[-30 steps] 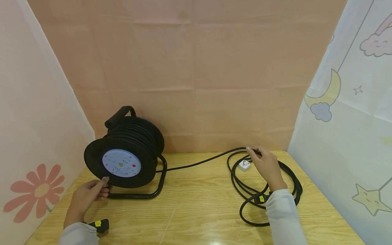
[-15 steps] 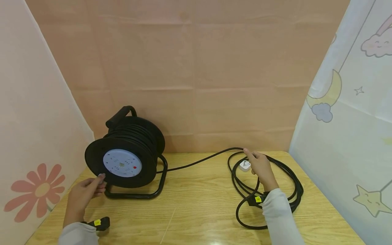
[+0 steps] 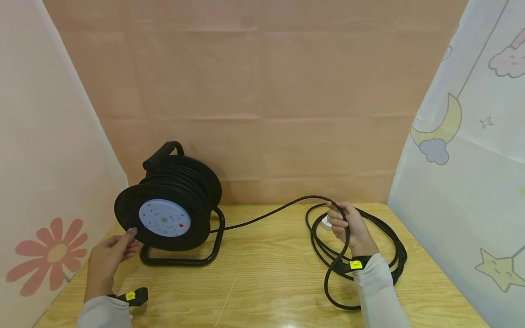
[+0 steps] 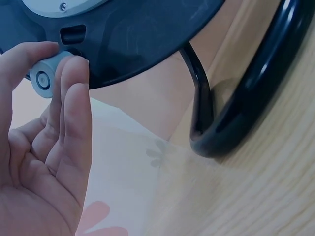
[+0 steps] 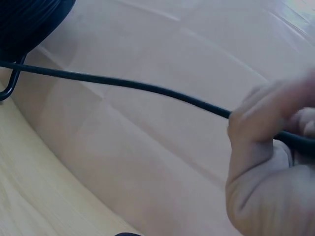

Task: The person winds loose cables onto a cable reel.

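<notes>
A black cable reel (image 3: 174, 193) with a white socket disc (image 3: 164, 217) stands on its tubular frame (image 3: 180, 262) at the left of the head view. My left hand (image 3: 107, 259) pinches a small grey knob (image 4: 45, 73) on the rim of its front flange, between thumb and fingers. From the reel a black cable (image 3: 270, 213) runs right in a slack arc to my right hand (image 3: 352, 228). The fingers of that hand curl round the cable, and its free part hangs down in a loop. In the right wrist view, the hand is partly blurred.
Loose coils of cable (image 3: 399, 243) lie on the wooden table (image 3: 262, 282) around the right hand. A white plug (image 3: 326, 222) sits among them, partly hidden by the fingers. Patterned sheets (image 3: 463, 191) stand at both sides, with a plain orange one (image 3: 262, 114) behind.
My right hand has turned, bringing its curled fingers into view, and the cable now passes in front of it. My left hand has shifted slightly up and left with the knob.
</notes>
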`<state>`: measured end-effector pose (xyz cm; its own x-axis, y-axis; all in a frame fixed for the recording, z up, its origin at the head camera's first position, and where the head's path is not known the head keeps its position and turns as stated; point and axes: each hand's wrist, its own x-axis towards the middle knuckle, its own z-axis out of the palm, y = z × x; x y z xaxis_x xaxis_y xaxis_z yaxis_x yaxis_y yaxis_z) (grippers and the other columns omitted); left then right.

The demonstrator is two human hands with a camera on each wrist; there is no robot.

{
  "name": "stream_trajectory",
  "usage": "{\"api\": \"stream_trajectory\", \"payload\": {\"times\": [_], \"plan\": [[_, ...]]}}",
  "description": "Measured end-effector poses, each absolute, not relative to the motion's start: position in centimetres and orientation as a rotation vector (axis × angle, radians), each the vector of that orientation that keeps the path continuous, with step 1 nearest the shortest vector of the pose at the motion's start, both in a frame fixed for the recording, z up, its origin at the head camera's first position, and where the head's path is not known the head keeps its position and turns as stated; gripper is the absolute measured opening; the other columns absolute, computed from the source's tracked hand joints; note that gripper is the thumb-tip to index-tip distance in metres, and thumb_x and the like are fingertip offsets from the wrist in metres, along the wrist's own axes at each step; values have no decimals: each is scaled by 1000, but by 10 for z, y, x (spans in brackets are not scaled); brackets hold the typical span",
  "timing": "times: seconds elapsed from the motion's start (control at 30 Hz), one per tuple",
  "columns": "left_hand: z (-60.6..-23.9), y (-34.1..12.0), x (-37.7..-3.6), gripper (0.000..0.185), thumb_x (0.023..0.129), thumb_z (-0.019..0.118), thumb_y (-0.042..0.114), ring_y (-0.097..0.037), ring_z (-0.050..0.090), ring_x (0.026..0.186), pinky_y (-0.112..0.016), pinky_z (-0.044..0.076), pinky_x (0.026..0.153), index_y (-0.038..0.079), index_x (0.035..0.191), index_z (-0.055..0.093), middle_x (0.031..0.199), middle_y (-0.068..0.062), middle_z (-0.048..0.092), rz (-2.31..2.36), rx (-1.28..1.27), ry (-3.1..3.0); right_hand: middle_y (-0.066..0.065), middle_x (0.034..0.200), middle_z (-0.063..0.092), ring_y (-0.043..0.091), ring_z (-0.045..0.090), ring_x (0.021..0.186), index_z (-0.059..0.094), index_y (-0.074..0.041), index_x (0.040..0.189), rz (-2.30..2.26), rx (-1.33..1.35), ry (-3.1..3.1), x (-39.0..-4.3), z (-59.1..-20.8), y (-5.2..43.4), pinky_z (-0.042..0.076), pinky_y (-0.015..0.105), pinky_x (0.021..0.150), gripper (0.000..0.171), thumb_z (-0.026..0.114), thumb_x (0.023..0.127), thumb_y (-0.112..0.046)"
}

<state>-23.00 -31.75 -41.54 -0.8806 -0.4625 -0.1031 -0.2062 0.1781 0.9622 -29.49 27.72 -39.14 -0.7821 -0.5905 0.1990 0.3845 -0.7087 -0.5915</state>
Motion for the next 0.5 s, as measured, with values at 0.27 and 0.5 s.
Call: {"api": "stream_trajectory", "payload": {"times": [0.27, 0.5], "plan": [[-408, -316, -227, 48, 83, 78, 52, -8, 70, 68, -19, 57, 66, 7, 98, 71, 76, 7, 71, -1941, 696, -1989, -2, 64, 13, 8, 7, 46, 53, -6, 121, -2371, -592, 939, -296, -393, 271, 29, 13, 39, 49, 8, 112, -23], [-395, -309, -228, 29, 83, 82, 39, -9, 72, 70, -19, 57, 66, 12, 91, 74, 79, 4, 73, -2060, 618, -1723, -5, 66, 27, 5, 20, 47, 41, -8, 124, -2398, -402, 1317, -295, -395, 257, 28, 14, 40, 28, 20, 113, -22]]}}
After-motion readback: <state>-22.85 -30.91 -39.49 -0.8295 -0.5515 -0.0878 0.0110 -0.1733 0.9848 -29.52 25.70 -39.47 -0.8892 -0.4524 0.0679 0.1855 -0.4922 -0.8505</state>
